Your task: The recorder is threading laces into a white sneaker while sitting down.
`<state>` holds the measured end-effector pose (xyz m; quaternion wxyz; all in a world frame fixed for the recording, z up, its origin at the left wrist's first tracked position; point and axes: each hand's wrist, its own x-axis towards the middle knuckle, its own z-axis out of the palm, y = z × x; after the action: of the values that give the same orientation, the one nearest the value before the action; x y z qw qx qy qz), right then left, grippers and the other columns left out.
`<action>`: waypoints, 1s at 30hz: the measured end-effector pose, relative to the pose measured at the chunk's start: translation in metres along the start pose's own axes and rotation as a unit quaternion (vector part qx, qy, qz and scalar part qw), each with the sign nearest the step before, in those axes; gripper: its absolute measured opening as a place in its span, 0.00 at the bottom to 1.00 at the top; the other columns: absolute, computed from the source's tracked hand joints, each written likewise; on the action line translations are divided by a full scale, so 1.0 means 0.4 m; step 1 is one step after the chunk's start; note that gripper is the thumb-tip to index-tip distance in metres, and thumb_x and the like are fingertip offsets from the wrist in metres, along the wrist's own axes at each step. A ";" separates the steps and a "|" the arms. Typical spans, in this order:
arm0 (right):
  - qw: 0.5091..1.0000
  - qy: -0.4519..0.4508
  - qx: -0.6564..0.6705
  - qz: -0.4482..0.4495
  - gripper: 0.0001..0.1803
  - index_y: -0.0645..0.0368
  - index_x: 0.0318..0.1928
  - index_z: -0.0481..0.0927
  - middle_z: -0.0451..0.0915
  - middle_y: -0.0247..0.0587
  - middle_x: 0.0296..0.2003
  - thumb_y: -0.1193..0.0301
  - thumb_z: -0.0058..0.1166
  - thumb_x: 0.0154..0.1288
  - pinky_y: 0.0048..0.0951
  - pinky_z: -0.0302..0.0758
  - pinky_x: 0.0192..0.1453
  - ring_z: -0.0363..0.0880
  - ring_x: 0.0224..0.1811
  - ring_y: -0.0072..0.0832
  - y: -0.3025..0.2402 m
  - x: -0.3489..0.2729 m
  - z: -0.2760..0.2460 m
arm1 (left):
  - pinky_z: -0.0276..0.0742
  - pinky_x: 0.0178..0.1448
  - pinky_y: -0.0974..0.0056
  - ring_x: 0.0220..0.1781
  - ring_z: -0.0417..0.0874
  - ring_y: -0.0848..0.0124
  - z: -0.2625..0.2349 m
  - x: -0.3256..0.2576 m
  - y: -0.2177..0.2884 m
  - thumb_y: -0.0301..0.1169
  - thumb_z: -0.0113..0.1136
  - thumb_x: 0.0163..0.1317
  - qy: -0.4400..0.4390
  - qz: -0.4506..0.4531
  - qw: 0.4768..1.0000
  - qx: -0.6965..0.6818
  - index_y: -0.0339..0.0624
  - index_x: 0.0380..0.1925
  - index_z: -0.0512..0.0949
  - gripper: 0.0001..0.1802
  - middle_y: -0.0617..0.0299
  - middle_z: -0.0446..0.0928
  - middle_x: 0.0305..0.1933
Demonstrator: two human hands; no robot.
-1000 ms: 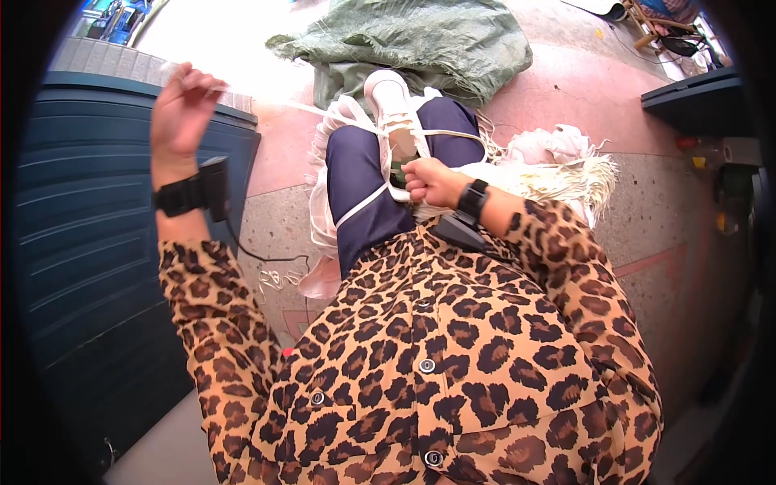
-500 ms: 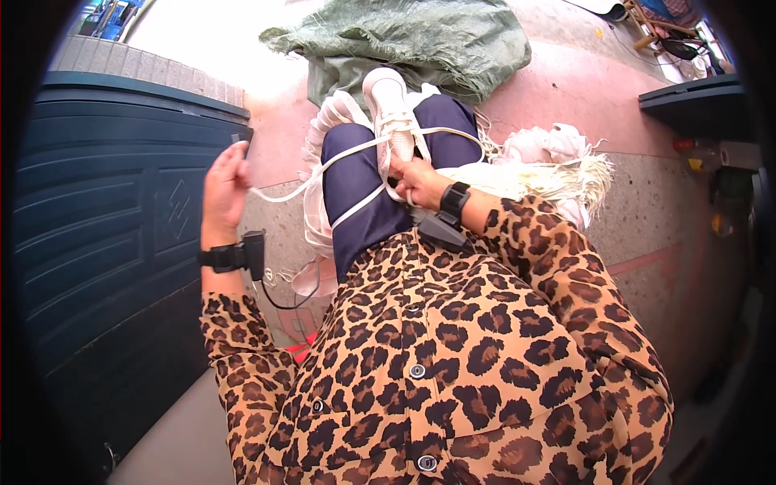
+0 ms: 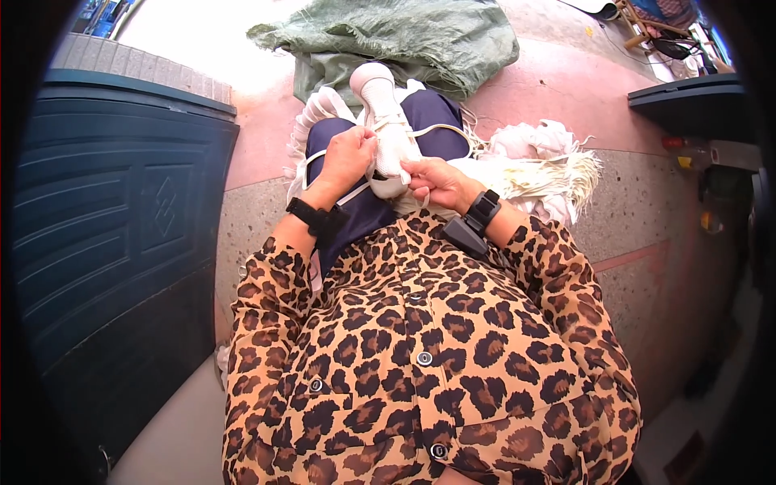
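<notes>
Both hands closed, left hand (image 3: 349, 155) and right hand (image 3: 432, 179), on white cord (image 3: 386, 123) wound round white bobbin (image 3: 384, 121); partly wound, loose fibre (image 3: 541, 166) left.

Crumpled green woven sack (image 3: 404, 36) at the top, lying slack on the pink floor just beyond the knees, mouth and any print not discernible. To the right, near the right hand (image 3: 432, 179), a white sack-like heap (image 3: 533, 145) – folded over, frayed into pale strands along one edge. Black band (image 3: 311, 217) strapped behind the left hand (image 3: 347, 158), face dark; whether a screen, cannot tell. Second black band (image 3: 485, 208) at the right wrist with a dark boxy unit (image 3: 463, 236) just below it, nothing lit. Small pale tag (image 3: 314, 275) hanging at the left cuff. Diamond-shaped emblem (image 3: 165, 206) pressed into the dark blue panel at left – same colour as the panel.
</notes>
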<state>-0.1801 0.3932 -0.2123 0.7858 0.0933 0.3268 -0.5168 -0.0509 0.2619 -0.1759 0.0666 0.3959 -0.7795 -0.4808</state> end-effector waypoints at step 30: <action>0.982 0.087 -0.166 0.018 0.09 0.60 0.32 0.71 0.69 0.28 0.20 0.67 0.47 0.62 0.15 0.51 0.09 0.53 0.11 0.11 -0.017 0.012 0.015 | 0.72 0.33 0.73 0.26 0.75 0.79 0.068 0.028 -0.012 0.25 0.60 0.45 0.062 0.007 0.993 -0.098 0.32 0.31 0.75 0.11 0.61 0.76 0.25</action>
<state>-0.1822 0.3836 -0.2092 0.7683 0.0117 0.4733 -0.4308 -0.0690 0.2720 -0.1973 0.1567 0.4105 -0.7258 -0.5293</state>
